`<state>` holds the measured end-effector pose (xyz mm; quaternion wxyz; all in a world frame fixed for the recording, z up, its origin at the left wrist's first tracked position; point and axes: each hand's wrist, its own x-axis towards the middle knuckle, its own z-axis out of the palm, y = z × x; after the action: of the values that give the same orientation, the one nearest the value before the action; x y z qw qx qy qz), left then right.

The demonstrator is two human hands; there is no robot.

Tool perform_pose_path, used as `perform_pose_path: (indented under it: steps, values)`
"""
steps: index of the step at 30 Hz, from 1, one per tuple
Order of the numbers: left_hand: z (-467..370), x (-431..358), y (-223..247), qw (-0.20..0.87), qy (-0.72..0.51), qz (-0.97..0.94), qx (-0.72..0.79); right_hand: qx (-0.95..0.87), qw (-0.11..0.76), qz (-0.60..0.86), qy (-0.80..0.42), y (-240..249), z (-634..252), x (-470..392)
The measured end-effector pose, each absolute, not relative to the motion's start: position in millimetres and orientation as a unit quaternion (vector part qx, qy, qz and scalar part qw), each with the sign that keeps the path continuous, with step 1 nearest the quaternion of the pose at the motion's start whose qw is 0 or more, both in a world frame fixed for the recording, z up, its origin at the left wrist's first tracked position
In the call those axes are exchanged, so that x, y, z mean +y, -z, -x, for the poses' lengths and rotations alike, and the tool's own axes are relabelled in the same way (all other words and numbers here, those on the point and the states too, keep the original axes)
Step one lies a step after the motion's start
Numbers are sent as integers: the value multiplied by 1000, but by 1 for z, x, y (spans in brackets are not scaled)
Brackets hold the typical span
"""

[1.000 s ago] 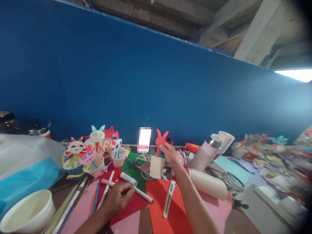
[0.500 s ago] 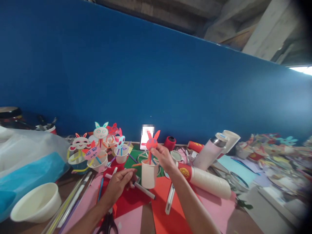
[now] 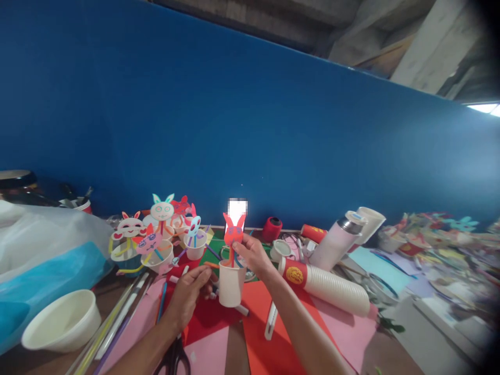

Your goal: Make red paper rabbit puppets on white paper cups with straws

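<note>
A red paper rabbit head (image 3: 233,234) on an orange-red stem stands up out of a white paper cup (image 3: 230,284) at the centre. My right hand (image 3: 252,255) pinches the lower edge of the rabbit head. Left of the cup, my left hand (image 3: 193,289) has its fingers closed on an orange strip (image 3: 212,265) that sticks out from the cup's rim. A white marker (image 3: 241,310) lies partly hidden behind the cup, over red paper. Behind the rabbit head leans a phone (image 3: 237,208) with a bright screen.
Finished paper animals in cups (image 3: 162,211) stand at the left, near a white bowl (image 3: 61,320). Black scissors (image 3: 174,359) and a white cutter (image 3: 271,320) lie in front. A cup stack (image 3: 332,289) and a thermos (image 3: 338,242) are at the right.
The cup and rabbit head have shifted left and slightly nearer, with my right hand. My left hand has moved up to the orange strip and closed on it.
</note>
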<state>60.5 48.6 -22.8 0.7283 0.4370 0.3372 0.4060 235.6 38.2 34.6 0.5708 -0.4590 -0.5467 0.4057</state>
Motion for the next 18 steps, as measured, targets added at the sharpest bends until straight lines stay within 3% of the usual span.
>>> perform_pose_path:
  steps: [18]
  values:
    - [-60,47,21,740,-438,-406,309,-566,553,480,-379,-21,-225,41]
